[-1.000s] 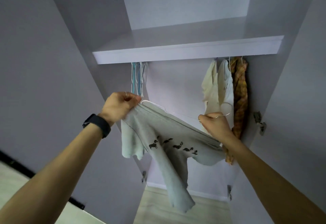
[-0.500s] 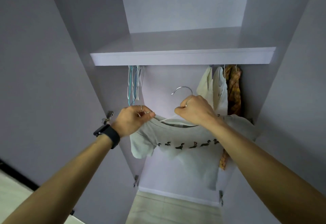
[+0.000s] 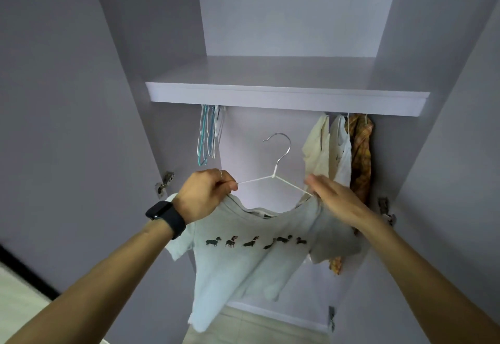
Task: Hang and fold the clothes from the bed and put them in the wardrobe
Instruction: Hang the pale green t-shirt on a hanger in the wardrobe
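Observation:
A light grey T-shirt [image 3: 243, 257] with a row of small dark dog prints hangs on a white wire hanger [image 3: 270, 177] with a metal hook, held up inside the open wardrobe. My left hand [image 3: 205, 193] pinches the shirt's left shoulder together with the hanger's left arm. My right hand [image 3: 330, 197] rests on the shirt's right shoulder at the hanger's right arm, fingers extended. The hook points up, below the rail and free of it.
A wardrobe shelf [image 3: 286, 97] spans above. Several empty hangers [image 3: 208, 135] hang at the left under it. Two cream garments [image 3: 324, 151] and a plaid orange garment [image 3: 361, 159] hang at the right. Door hinges [image 3: 163, 182] stick out on both sides.
My right hand left the hanger's neck and moved to the shirt's right shoulder. The shirt now sits spread on the hanger, hook exposed. The view has risen slightly.

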Demonstrator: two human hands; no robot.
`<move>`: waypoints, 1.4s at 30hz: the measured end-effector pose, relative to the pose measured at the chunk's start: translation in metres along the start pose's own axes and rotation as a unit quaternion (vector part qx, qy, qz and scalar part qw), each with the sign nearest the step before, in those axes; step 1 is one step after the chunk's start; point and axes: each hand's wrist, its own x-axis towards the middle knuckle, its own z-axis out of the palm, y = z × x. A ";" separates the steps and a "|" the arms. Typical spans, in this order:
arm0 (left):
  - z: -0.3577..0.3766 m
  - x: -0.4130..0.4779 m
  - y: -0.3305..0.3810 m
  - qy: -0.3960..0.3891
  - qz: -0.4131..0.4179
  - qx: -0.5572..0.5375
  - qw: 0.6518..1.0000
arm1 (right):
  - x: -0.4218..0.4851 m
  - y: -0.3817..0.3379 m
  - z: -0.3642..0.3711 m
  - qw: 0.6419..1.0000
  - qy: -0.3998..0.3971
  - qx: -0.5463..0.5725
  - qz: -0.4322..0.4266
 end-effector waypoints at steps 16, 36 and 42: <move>0.045 0.013 0.024 -0.039 -0.041 -0.019 0.998 | -0.025 0.014 0.050 0.949 0.248 0.169 -0.098; 0.033 0.024 0.012 -0.018 -0.023 0.034 0.999 | -0.018 0.060 0.040 0.987 0.024 -0.132 -0.083; 0.049 0.027 0.014 -0.034 -0.032 0.030 0.998 | -0.017 0.044 0.054 0.964 0.075 -0.174 -0.188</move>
